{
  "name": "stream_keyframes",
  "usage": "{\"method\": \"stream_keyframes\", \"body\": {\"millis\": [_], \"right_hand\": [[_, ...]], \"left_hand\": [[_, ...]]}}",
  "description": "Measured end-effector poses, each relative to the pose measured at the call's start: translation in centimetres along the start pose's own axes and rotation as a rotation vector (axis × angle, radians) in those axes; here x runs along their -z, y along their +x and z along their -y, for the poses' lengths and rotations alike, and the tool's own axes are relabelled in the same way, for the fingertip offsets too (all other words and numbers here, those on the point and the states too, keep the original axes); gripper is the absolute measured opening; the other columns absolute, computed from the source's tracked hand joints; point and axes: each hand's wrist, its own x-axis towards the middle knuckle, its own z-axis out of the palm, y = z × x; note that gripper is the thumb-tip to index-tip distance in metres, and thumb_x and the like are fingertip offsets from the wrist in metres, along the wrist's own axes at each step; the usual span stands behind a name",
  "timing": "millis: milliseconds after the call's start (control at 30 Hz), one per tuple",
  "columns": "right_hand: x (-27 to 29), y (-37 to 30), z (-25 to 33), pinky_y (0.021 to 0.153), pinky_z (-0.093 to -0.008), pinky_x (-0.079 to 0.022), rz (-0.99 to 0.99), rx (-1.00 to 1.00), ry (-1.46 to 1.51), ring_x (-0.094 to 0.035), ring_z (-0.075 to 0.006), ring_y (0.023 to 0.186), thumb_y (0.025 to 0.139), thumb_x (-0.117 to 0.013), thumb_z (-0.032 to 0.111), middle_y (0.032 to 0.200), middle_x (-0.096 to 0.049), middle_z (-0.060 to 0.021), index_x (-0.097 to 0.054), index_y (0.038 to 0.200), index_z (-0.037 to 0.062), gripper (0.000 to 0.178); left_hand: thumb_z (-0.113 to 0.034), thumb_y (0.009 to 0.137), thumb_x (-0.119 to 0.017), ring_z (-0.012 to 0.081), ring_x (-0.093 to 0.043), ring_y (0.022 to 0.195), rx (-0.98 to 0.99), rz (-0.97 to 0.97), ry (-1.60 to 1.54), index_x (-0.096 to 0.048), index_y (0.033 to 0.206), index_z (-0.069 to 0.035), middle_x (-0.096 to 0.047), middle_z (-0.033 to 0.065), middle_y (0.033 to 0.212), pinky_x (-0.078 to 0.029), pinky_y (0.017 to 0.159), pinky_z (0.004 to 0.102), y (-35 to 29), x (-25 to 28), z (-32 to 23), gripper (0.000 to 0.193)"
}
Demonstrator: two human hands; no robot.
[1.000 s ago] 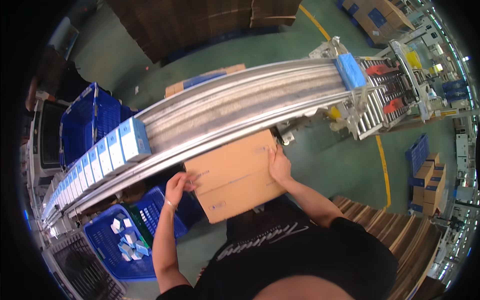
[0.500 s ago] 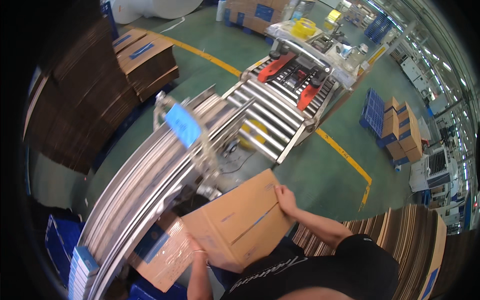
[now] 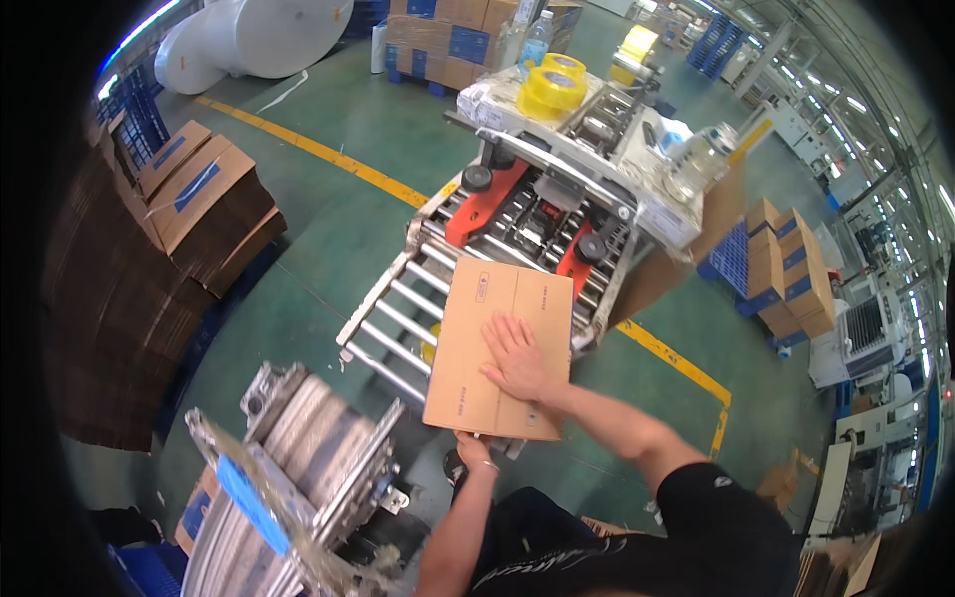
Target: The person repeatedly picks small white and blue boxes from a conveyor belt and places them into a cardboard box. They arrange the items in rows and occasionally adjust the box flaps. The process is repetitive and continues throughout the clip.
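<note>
A brown cardboard box (image 3: 502,289) lies with its far part over a roller conveyor (image 3: 403,313), its flaps folded flat on top. My right hand (image 3: 515,360) rests palm down on the box, fingers stretched out. At the box's near left edge, my left hand (image 3: 476,450) holds it from below, its fingertips partly hidden by the cardboard. Just beyond the box stands a carton sealing machine (image 3: 547,199) with red side guides, black rollers and a bed of small rollers.
Yellow tape rolls (image 3: 553,88) and a bottle (image 3: 537,40) sit on the machine. A curved conveyor (image 3: 318,448) with a blue tag runs at lower left. Stacked flat cartons (image 3: 199,204) stand left; boxes on a blue pallet (image 3: 726,254) stand right.
The box has moved forward from beside the curved conveyor to the roller conveyor. My right hand has shifted from its side to lie flat on top; my left hand is now at its near edge.
</note>
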Motion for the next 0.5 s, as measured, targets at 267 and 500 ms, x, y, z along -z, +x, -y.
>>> {"method": "stream_keyframes", "body": {"millis": [267, 500], "right_hand": [[-3.7, 14.3, -9.9, 0.112, -0.0487, -0.006, -0.085, -0.229, -0.001, -0.014, -0.0349, 0.138, 0.089, -0.043, 0.044, 0.147, -0.02, -0.0218, -0.028, 0.141, 0.0028, 0.068], [5.7, 10.4, -12.0, 0.111, -0.0452, -0.017, -0.16, 0.079, 0.117, -0.028, -0.0349, 0.131, 0.091, -0.043, 0.026, 0.137, -0.039, -0.0157, -0.043, 0.131, 0.0061, 0.045]], "left_hand": [[-0.022, 0.089, -0.052, 0.0398, -0.045, 0.113, -0.959, -0.259, 0.952, -0.028, 0.124, 0.016, -0.043, 0.0321, 0.119, -0.035, 0.098, 0.0415, 4.0, -21.1, -10.8, 0.057], [-0.024, 0.089, -0.053, 0.035, -0.05, 0.093, -0.955, 0.045, 1.17, -0.04, 0.11, 0.004, -0.049, 0.0219, 0.103, -0.039, 0.084, 0.038, 4.2, -25.3, -10.4, 0.037]]}}
